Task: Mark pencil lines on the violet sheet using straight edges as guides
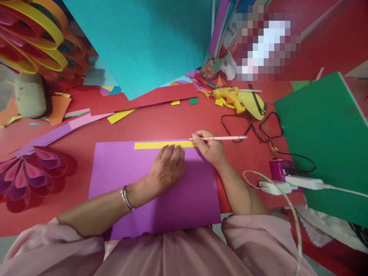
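Observation:
A large purple sheet of paper (120,180) lies flat in front of me, with a narrow yellow paper strip (146,146) along its far edge. My left hand (169,166), a silver bracelet (125,197) at its wrist, rests palm down on the sheet, its fingertips pressing the strip. It grips nothing. Pinched in my right hand (211,147) is a pink pencil (227,137), its tip at the sheet's far edge just above the strip and its eraser end pointing right. The right hand covers the strip's right end.
A yellow glue gun (230,97) lies at the back right, its black cable looping toward a purple power adapter (278,168). A green board (324,145) leans at the right. Left are paper loop flowers (28,172) and scraps. A turquoise sheet (149,42) stands behind.

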`<state>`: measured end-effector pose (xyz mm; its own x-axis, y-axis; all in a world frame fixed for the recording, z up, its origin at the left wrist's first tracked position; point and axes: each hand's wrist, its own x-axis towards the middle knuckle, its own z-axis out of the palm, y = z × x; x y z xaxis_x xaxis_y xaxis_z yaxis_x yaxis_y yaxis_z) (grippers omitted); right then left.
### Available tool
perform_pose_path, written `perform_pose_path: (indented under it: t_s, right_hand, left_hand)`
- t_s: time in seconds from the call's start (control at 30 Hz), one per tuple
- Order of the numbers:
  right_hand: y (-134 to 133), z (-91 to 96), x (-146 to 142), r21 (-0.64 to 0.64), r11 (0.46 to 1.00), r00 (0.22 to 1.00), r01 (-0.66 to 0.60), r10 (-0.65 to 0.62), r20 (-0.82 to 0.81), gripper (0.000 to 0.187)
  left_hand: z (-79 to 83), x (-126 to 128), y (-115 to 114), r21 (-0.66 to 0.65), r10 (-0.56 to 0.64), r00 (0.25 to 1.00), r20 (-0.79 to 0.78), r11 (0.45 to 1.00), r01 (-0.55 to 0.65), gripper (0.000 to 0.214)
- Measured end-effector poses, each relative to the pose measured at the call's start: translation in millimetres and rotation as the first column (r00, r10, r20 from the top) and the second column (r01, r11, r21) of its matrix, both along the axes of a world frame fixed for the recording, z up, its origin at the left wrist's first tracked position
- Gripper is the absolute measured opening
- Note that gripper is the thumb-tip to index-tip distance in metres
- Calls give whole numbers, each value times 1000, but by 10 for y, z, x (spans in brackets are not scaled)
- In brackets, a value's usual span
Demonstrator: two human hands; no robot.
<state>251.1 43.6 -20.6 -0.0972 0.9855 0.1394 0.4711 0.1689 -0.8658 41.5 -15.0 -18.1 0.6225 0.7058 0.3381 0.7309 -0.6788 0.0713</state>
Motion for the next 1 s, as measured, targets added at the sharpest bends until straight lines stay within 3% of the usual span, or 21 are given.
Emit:
perform_pose_path:
  t_s: [0.67, 0.87, 1.0]
  right_hand:
    - [-19, 2, 1, -3, 1000, 1000, 19, -19, 13, 27]
    - [-10, 22, 89, 10, 982, 979, 186, -185, -84, 28]
    - [20, 42, 112, 4, 981, 979, 196, -196, -53, 27]
  left_hand:
    - [31, 3, 16, 75, -14, 1000, 1, 997, 14, 34]
    - [32, -2, 18, 12, -22, 1000, 16, 1000, 21, 35]
    - [28, 1, 14, -2, 0, 1000, -3, 1000, 0, 34]
